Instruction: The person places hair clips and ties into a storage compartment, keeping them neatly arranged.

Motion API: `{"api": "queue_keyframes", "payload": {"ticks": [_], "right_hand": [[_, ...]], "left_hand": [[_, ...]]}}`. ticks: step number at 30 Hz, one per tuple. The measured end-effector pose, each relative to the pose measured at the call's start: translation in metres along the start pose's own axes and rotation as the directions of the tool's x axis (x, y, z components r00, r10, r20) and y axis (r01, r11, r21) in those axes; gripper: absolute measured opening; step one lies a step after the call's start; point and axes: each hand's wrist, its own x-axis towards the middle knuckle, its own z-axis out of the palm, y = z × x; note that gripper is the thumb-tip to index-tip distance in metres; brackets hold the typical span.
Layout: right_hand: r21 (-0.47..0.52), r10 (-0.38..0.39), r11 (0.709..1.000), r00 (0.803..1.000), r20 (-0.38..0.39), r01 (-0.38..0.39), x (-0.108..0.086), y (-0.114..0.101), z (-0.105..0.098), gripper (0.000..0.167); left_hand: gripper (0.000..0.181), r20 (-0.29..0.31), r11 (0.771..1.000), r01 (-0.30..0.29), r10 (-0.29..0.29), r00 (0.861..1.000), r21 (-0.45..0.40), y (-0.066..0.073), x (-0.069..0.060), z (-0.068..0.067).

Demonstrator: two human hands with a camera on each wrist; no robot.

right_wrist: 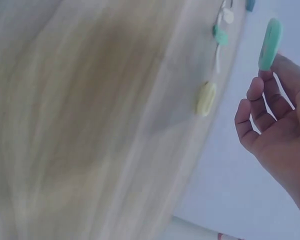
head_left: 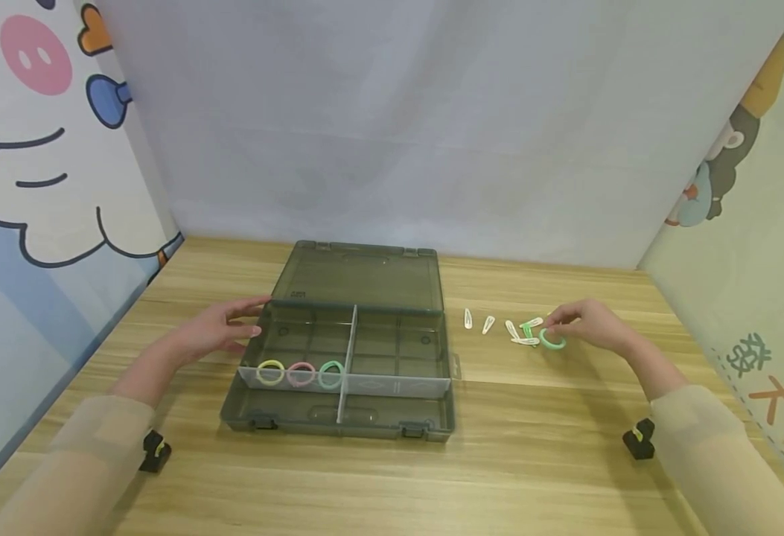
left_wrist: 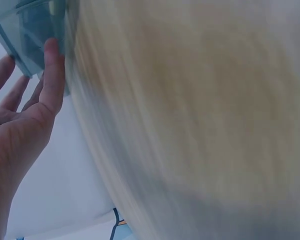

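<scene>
My right hand (head_left: 593,324) pinches a green hair tie (head_left: 552,339) between thumb and fingertips, and the same tie (right_wrist: 271,44) shows edge-on in the right wrist view. Close by on the table lie several white snap hair clips (head_left: 488,324) and a green hair clip (head_left: 528,330). At the left side of a grey see-through divided box (head_left: 397,342), my left hand (head_left: 207,333) rests its loosely extended fingers on the wall. In the box, a yellow hair tie (head_left: 270,362), a pink hair tie (head_left: 301,365) and another green hair tie (head_left: 322,376) stand in a row by the lengthwise divider.
The box lid (head_left: 365,275) lies folded back behind it. A small yellow item (right_wrist: 206,99) lies on the table in the right wrist view; the right hand seems to hide it from the head view. A pale curtain (head_left: 392,149) hangs behind the wooden table (head_left: 526,461).
</scene>
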Motion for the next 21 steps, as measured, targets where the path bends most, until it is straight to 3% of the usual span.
{"api": "queue_keyframes", "payload": {"ticks": [6, 12, 21], "right_hand": [[-0.034, -0.028, 0.999, 0.999, -0.02, 0.027, 0.003, -0.023, -0.006, 0.022], [-0.036, -0.016, 0.999, 0.999, -0.042, 0.014, 0.009, -0.047, -0.01, 0.025], [0.025, -0.079, 0.996, 0.996, -0.043, 0.08, 0.018, -0.085, -0.022, 0.021]], "left_hand": [[0.064, -0.033, 0.997, -0.055, 0.057, 0.998, 0.051, -0.005, -0.003, 0.005], [0.063, -0.046, 0.997, -0.06, 0.062, 0.997, 0.044, -0.009, -0.005, 0.007], [0.065, -0.045, 0.997, -0.059, 0.061, 0.997, 0.049, -0.008, -0.007, 0.008]]}}
